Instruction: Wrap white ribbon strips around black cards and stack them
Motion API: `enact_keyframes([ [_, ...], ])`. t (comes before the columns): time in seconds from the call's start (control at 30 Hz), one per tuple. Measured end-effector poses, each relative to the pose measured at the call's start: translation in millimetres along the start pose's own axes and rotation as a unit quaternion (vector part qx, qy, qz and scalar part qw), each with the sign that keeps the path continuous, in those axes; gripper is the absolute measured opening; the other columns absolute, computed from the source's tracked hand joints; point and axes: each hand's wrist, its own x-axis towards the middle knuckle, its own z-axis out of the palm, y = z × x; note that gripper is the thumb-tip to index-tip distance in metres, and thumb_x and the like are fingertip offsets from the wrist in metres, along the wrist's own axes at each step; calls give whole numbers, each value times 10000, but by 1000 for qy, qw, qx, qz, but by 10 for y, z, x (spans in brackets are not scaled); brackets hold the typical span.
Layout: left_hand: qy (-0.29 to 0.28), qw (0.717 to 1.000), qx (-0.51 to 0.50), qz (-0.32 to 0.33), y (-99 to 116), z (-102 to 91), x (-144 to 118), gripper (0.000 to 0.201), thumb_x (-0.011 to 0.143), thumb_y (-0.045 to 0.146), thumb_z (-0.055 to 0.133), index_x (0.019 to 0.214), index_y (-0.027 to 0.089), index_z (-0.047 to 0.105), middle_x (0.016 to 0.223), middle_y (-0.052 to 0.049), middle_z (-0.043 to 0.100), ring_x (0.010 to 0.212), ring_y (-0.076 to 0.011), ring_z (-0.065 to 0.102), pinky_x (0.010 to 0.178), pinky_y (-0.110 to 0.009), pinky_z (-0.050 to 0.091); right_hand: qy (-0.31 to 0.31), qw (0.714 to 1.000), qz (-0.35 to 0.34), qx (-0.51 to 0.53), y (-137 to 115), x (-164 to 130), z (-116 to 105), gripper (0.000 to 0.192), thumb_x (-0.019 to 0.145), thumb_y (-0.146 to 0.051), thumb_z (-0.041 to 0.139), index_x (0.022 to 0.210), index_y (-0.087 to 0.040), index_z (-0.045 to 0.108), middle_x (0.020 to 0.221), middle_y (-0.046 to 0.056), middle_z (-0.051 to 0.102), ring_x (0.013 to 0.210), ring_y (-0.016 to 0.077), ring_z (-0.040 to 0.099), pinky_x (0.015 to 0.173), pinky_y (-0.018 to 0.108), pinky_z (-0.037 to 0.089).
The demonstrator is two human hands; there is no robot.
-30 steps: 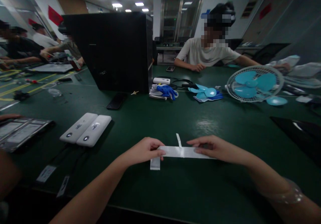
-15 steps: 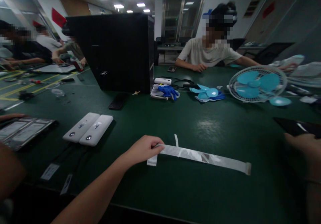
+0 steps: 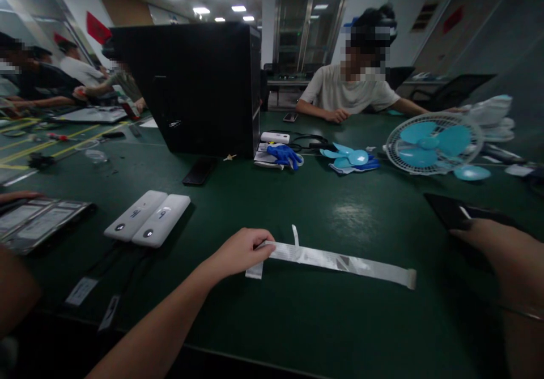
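Note:
My left hand (image 3: 244, 250) pinches the left end of a flat silver-white ribbon cable (image 3: 323, 259), fingers closed. The cable stretches rightward over the green table, a connector at its far end and a small strip sticking up near the hand. A short piece of it hangs below my fingers. At the right edge my right hand (image 3: 488, 237) grips a dark flat panel (image 3: 450, 209), tilted, with a bright reflection on it. My wrist and the shadow hide part of that panel, so its exact kind cannot be made out.
Two white power banks (image 3: 160, 220) lie left of my arm, a phone (image 3: 199, 171) behind them. A large black computer case (image 3: 195, 90) stands further back. Fan blades (image 3: 346, 155), gloves (image 3: 285, 155) and a fan cage (image 3: 429, 144) lie beyond. A co-worker (image 3: 352, 90) sits opposite.
My right hand has moved left with the dark panel, further into view. My left hand keeps hold of the ribbon cable, nearly unmoved. The co-worker's outstretched arm has shifted slightly.

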Motion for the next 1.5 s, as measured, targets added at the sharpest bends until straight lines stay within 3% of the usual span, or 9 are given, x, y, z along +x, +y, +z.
enact_keyframes([
  [0.13, -2, 1000, -5, -1, 30, -13, -17, 321, 895, 428, 488, 1021, 193, 667, 812, -9, 636, 692, -144, 566, 596, -252, 390, 15, 993, 90, 81, 74, -39, 165, 1041, 699, -855, 329, 1469, -154, 354, 1497, 331, 92, 1349, 540, 12, 851, 790, 44],
  [0.3, -10, 1000, -22, -1, 25, -6, -18, 326, 896, 441, 490, 1024, 193, 659, 847, -17, 651, 710, -149, 581, 608, -255, 409, -8, 990, 83, 113, -44, -114, 198, 1019, 693, -838, 349, 1453, -160, 389, 1483, 343, 132, 1343, 546, 91, 872, 777, 129],
  [0.4, -3, 1000, -24, -5, 23, -5, -15, 322, 900, 433, 483, 1011, 182, 651, 835, -22, 660, 705, -148, 582, 604, -252, 407, -44, 997, 37, 48, -250, -326, 49, 962, 733, -806, 366, 1442, -157, 406, 1429, 339, 284, 1307, 538, 230, 893, 717, 232],
  [0.57, -47, 998, -36, 24, 35, -8, -33, 264, 902, 372, 498, 947, 164, 655, 848, -31, 693, 673, -125, 587, 602, -236, 408, -66, 982, -167, -52, -660, -705, -73, 881, 814, -760, 301, 1481, -186, 338, 1439, 285, 318, 1253, 489, 379, 945, 660, 310],
  [0.7, -122, 990, -62, 43, 41, -23, -54, 268, 893, 336, 527, 1071, 176, 650, 876, -41, 720, 722, -138, 634, 629, -236, 448, -74, 942, -324, -45, -980, -1008, -20, 812, 824, -743, 369, 1466, -246, 368, 1506, 174, 276, 1364, 395, 259, 1088, 525, 252],
  [0.8, -148, 986, -65, 39, 45, -37, -61, 315, 891, 316, 529, 1172, 212, 628, 887, -39, 725, 734, -145, 651, 632, -238, 462, -77, 891, -448, -17, -1180, -1305, -21, 826, 805, -755, 410, 1475, -275, 351, 1514, 125, 283, 1369, 388, 253, 1094, 538, 274],
  [1.0, -143, 988, -55, 32, 35, -35, -63, 216, 854, 324, 567, 982, 167, 642, 781, -36, 712, 628, -134, 628, 547, -218, 437, -135, 781, -607, 50, -1429, -1916, -134, 779, 793, -694, 538, 1469, -373, 321, 1545, 45, 224, 1391, 368, 211, 1081, 622, 261],
  [1.23, -176, 983, -58, 9, 36, -60, -73, 221, 830, 387, 617, 893, 177, 643, 769, -19, 684, 655, -139, 640, 557, -226, 452, -210, 696, -683, 72, -1532, -2379, -277, 711, 829, -587, 588, 1459, -405, 313, 1565, 18, 146, 1403, 341, 188, 1110, 594, 223],
  [1.5, -147, 986, -83, -2, 21, -22, -56, 225, 848, 387, 594, 888, 168, 630, 733, -11, 668, 622, -126, 620, 544, -217, 440, -207, 680, -697, 95, -1567, -2405, -249, 720, 819, -586, 600, 1456, -396, 325, 1557, 4, 173, 1408, 320, 183, 1134, 585, 164],
])
